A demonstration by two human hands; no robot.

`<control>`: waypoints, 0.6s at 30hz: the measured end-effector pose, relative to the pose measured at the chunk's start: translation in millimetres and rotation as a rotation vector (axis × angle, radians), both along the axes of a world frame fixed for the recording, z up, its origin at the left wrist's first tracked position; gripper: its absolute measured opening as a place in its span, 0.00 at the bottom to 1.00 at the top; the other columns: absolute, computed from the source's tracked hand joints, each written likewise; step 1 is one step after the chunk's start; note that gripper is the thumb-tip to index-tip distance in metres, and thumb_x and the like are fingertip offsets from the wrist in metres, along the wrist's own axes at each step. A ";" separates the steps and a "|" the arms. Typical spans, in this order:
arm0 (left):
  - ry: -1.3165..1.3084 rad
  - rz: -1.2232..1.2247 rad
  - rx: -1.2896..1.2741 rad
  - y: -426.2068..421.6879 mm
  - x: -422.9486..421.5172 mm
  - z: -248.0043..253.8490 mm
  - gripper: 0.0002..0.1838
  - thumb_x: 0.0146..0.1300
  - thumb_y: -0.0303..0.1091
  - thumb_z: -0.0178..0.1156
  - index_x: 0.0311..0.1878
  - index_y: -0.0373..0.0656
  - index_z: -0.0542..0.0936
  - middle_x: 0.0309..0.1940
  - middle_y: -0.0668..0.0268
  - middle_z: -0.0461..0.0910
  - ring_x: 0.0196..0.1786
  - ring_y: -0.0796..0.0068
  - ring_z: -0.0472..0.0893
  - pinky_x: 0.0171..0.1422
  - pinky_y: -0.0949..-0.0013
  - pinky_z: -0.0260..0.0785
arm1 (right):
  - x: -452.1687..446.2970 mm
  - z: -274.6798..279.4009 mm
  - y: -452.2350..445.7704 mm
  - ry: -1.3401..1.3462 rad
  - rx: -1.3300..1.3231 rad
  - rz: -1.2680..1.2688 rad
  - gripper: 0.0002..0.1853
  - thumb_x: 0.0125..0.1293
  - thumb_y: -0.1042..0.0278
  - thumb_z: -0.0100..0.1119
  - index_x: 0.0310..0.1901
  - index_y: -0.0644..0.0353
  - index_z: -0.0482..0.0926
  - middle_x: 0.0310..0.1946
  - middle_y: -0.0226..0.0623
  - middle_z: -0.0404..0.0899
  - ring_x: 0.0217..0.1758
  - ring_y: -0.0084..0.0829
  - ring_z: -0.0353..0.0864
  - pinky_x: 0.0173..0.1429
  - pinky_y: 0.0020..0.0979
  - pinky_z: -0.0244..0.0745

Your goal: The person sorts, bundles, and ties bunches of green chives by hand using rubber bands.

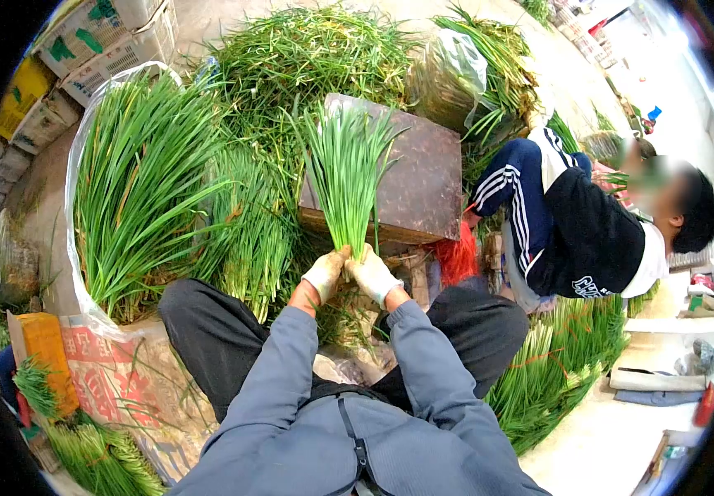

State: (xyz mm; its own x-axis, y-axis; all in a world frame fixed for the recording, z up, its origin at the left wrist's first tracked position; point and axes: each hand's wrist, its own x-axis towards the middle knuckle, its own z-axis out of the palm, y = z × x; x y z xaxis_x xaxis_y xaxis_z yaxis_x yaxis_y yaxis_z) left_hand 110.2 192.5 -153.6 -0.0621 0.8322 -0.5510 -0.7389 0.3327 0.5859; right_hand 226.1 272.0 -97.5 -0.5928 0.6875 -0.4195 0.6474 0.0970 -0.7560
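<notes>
Both gloved hands meet at the pale stem ends of a bunch of garlic chives (pixel 347 169), whose green leaves fan away from me. My left hand (pixel 326 273) is closed round the stems from the left. From the other side my right hand (pixel 371 274) grips the same stems. The leaves lie over a brown speckled block (pixel 423 178) just beyond my knees. A red bundle of strands (pixel 456 255) hangs at the block's near right corner.
Left stands a large plastic bag of chives (pixel 138 190); a loose heap (pixel 307 58) lies beyond. A co-worker (pixel 588 223) sits close on my right. Tied bundles (pixel 555 364) lie right of my knee. Crates (pixel 100 50) are stacked at the back left.
</notes>
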 end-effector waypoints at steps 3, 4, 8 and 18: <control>0.052 -0.101 0.012 7.0 3.2 8.0 0.27 0.77 0.54 0.50 0.65 0.42 0.77 0.53 0.67 0.83 0.51 0.76 0.79 0.56 0.68 0.71 | -1.6 -11.1 -0.1 0.001 0.044 0.035 0.29 0.65 0.64 0.54 0.66 0.64 0.63 0.56 0.65 0.77 0.61 0.60 0.77 0.64 0.47 0.73; 0.054 -0.106 0.017 9.7 3.6 5.2 0.27 0.77 0.54 0.50 0.65 0.42 0.77 0.53 0.67 0.83 0.51 0.76 0.79 0.56 0.68 0.71 | -1.7 -22.6 1.0 0.003 0.049 0.030 0.29 0.65 0.64 0.54 0.66 0.64 0.63 0.56 0.65 0.77 0.61 0.60 0.77 0.64 0.47 0.73; 0.791 -0.374 -0.387 14.6 4.9 58.5 0.59 0.60 0.74 0.57 0.77 0.30 0.55 0.72 0.43 0.66 0.75 0.54 0.67 0.77 0.62 0.58 | -0.6 13.5 9.2 -0.076 0.147 -0.190 0.23 0.75 0.63 0.43 0.64 0.69 0.64 0.48 0.65 0.81 0.54 0.58 0.82 0.55 0.50 0.78; 0.027 0.153 -0.123 -15.9 14.0 100.4 0.14 0.62 0.30 0.66 0.48 0.31 0.83 0.36 0.57 0.86 0.37 0.65 0.84 0.46 0.64 0.79 | 18.1 77.2 -99.7 -0.314 0.469 0.167 0.30 0.67 0.73 0.46 0.69 0.73 0.57 0.49 0.62 0.77 0.41 0.56 0.85 0.40 0.48 0.82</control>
State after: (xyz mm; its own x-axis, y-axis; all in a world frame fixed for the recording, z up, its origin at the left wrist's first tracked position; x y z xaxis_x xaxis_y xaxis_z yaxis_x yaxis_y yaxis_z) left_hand 124.2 176.6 -53.2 -0.1986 0.7387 -0.6442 -0.7711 0.2880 0.5679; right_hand 244.2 172.3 -20.3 -0.6056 0.7499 -0.2662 0.7805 0.4946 -0.3823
